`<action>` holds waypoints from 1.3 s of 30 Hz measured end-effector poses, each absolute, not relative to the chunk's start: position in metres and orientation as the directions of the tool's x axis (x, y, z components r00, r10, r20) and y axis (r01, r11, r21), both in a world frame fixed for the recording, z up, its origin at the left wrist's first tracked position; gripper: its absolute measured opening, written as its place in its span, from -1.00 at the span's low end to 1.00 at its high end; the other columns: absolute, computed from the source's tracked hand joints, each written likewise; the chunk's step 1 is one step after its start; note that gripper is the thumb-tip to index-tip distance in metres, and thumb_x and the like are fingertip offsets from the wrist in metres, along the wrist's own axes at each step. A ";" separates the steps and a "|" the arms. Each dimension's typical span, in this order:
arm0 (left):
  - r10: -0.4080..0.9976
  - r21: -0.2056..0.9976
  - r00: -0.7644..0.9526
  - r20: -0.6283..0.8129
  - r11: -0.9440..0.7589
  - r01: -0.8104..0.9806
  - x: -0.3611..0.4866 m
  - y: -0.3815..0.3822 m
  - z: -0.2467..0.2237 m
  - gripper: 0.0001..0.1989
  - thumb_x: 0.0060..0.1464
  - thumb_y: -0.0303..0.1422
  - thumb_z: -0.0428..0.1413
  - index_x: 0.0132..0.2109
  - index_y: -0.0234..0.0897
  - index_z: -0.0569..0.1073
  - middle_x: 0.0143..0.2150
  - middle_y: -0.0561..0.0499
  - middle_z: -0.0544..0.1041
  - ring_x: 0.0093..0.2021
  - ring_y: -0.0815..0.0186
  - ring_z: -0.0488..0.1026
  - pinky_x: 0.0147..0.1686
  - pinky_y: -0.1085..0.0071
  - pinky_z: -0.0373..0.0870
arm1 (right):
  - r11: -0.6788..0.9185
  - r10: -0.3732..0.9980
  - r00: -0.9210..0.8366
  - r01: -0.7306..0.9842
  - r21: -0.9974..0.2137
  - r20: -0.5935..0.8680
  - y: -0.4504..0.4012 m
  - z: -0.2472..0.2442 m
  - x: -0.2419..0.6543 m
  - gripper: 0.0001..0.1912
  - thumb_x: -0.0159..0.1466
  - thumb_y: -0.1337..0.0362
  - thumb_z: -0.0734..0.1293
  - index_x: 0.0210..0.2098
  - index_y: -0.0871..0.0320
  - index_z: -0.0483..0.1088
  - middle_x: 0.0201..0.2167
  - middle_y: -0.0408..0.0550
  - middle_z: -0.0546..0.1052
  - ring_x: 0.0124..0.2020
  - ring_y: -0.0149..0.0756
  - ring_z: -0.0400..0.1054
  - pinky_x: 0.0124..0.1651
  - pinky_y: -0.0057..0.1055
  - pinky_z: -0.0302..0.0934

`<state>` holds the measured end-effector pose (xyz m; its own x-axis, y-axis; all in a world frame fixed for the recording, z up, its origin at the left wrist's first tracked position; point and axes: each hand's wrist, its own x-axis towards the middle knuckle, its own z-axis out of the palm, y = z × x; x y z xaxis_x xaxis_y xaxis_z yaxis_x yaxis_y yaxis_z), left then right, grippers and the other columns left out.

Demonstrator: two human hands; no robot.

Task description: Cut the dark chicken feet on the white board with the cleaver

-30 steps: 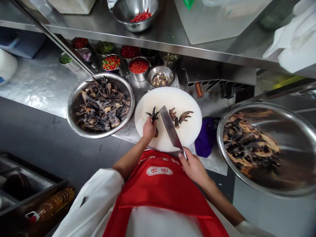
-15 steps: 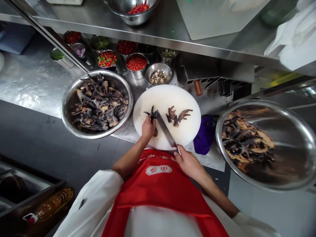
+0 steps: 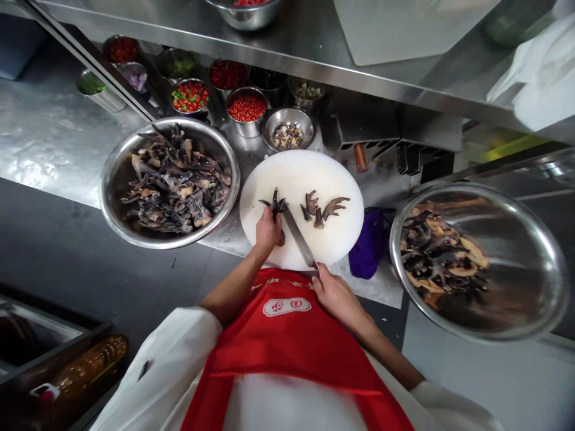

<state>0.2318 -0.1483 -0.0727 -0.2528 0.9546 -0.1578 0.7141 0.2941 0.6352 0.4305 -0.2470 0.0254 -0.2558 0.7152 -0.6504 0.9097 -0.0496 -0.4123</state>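
Steadying the grip for a clean cut

I have the left hand (image 3: pixel 268 230) with thumb and fingers pressed together around a blackish, clawed poultry foot (image 3: pixel 274 200), left of the middle of a round white plastic chopping board (image 3: pixel 335 251). Its toes fan toward the board's far edge, and a stub of shank shows below the grip. My right hand (image 3: pixel 335 290) has its fingers curled about the handle of a broad silver steel cleaver (image 3: pixel 300 234) near the board's near edge. The tip slants up beside the toes; whether it touches them I cannot tell.

To cut well, I would tuck the left fingertips back from the edge, hold the foot flat so it cannot roll, and aim for a joint. The small brown-black cut pieces (image 3: pixel 335 206) toward the right edge look far enough off to leave working room. Beyond the board's left edge stands a wide stainless basin (image 3: pixel 115 170) heaped with more feet.
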 end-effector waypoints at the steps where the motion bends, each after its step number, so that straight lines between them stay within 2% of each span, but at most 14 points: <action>1: 0.954 0.632 -0.255 -0.160 0.297 0.716 0.232 -0.148 -0.072 -0.72 0.24 -0.27 -0.07 0.04 -0.28 0.27 -0.21 -0.12 0.55 -0.20 0.15 0.51 -0.23 0.30 0.34 | -0.043 0.719 -0.256 0.911 -0.409 -0.646 -0.246 0.027 0.430 -0.67 0.37 0.23 0.05 0.07 0.17 0.22 -0.28 0.08 0.54 -0.24 -0.12 0.45 -0.23 -0.36 0.12; 5: 0.946 0.588 -0.251 -0.203 0.323 0.742 0.230 -0.145 -0.068 -0.68 0.19 -0.27 -0.01 0.06 -0.27 0.25 -0.20 -0.12 0.55 -0.21 0.13 0.52 -0.25 0.30 0.34 | -0.055 0.726 -0.262 0.899 -0.433 -0.636 -0.245 0.030 0.436 -0.69 0.36 0.23 0.07 0.05 0.14 0.21 -0.26 0.07 0.54 -0.19 -0.12 0.44 -0.21 -0.37 0.11; 10: 0.929 0.470 -0.228 -0.292 0.347 0.812 0.216 -0.147 -0.057 -0.67 0.15 -0.30 0.02 0.06 -0.21 0.26 -0.15 -0.11 0.55 -0.20 0.12 0.52 -0.23 0.29 0.34 | -0.147 0.747 -0.261 0.832 -0.534 -0.612 -0.244 0.023 0.447 -0.72 0.36 0.18 0.08 -0.01 0.11 0.24 -0.23 0.03 0.55 -0.16 -0.14 0.44 -0.19 -0.38 0.16; 15: 0.937 0.424 -0.188 -0.294 0.304 0.853 0.204 -0.158 -0.051 -0.69 0.18 -0.29 -0.02 0.06 -0.20 0.29 -0.11 -0.11 0.54 -0.16 0.16 0.50 -0.19 0.33 0.33 | -0.143 0.811 -0.251 0.790 -0.596 -0.528 -0.248 0.035 0.447 -0.61 0.37 0.13 0.07 0.11 0.11 0.21 -0.33 -0.03 0.55 -0.27 -0.14 0.45 -0.22 -0.36 0.19; 17: 0.942 0.432 -0.183 -0.281 0.294 0.853 0.202 -0.161 -0.052 -0.70 0.18 -0.30 -0.03 0.05 -0.21 0.30 -0.13 -0.11 0.54 -0.17 0.16 0.50 -0.20 0.33 0.33 | -0.113 0.854 -0.247 0.771 -0.626 -0.458 -0.249 0.039 0.443 -0.59 0.38 0.11 0.06 0.13 0.14 0.20 -0.30 0.00 0.55 -0.24 -0.13 0.45 -0.20 -0.34 0.20; 20: 0.945 0.443 -0.187 -0.267 0.293 0.847 0.202 -0.162 -0.053 -0.71 0.17 -0.31 -0.02 0.04 -0.21 0.30 -0.14 -0.12 0.55 -0.18 0.14 0.51 -0.21 0.31 0.34 | -0.066 0.868 -0.241 0.810 -0.582 -0.434 -0.246 0.034 0.434 -0.59 0.38 0.16 0.04 0.14 0.20 0.18 -0.20 0.08 0.54 -0.17 -0.11 0.44 -0.17 -0.34 0.18; 24: 0.943 0.446 -0.191 -0.273 0.300 0.844 0.203 -0.162 -0.055 -0.71 0.18 -0.30 -0.01 0.04 -0.20 0.31 -0.17 -0.10 0.56 -0.21 0.14 0.52 -0.24 0.33 0.34 | 0.007 0.737 -0.289 0.907 -0.421 -0.611 -0.230 0.026 0.428 -0.71 0.37 0.26 0.07 0.01 0.18 0.25 -0.35 0.01 0.55 -0.31 -0.18 0.44 -0.29 -0.38 0.07; 27: 0.944 0.442 -0.178 -0.278 0.291 0.849 0.203 -0.162 -0.055 -0.71 0.17 -0.31 -0.01 0.04 -0.20 0.31 -0.18 -0.10 0.56 -0.21 0.15 0.52 -0.25 0.34 0.33 | 0.063 0.720 -0.307 0.922 -0.383 -0.622 -0.221 0.027 0.430 -0.76 0.37 0.28 0.08 -0.03 0.17 0.25 -0.35 0.00 0.54 -0.33 -0.21 0.42 -0.32 -0.39 -0.01; 32: 0.942 0.386 -0.124 -0.313 0.246 0.889 0.190 -0.167 -0.050 -0.70 0.13 -0.35 0.02 0.04 -0.19 0.30 -0.16 -0.11 0.55 -0.22 0.12 0.51 -0.28 0.32 0.33 | 0.102 0.743 -0.332 0.914 -0.392 -0.581 -0.218 0.027 0.439 -0.75 0.37 0.28 0.08 -0.03 0.16 0.25 -0.29 0.02 0.56 -0.30 -0.18 0.43 -0.31 -0.39 -0.02; 36: 0.945 0.311 -0.079 -0.317 0.182 0.933 0.163 -0.176 -0.044 -0.73 0.15 -0.35 0.02 0.01 -0.20 0.33 -0.12 -0.14 0.52 -0.11 0.08 0.48 -0.24 0.31 0.34 | 0.060 0.771 -0.324 0.894 -0.444 -0.548 -0.220 0.025 0.445 -0.76 0.36 0.25 0.09 -0.07 0.13 0.30 -0.31 -0.01 0.55 -0.29 -0.18 0.44 -0.28 -0.40 0.03; 39: 0.951 0.295 -0.037 -0.307 0.132 0.946 0.149 -0.179 -0.040 -0.76 0.20 -0.30 -0.01 0.00 -0.19 0.36 -0.08 -0.15 0.50 -0.04 0.09 0.43 -0.18 0.30 0.33 | 0.027 0.793 -0.329 0.860 -0.510 -0.512 -0.225 0.032 0.445 -0.71 0.36 0.22 0.08 -0.02 0.12 0.30 -0.34 -0.04 0.55 -0.30 -0.18 0.44 -0.27 -0.40 0.09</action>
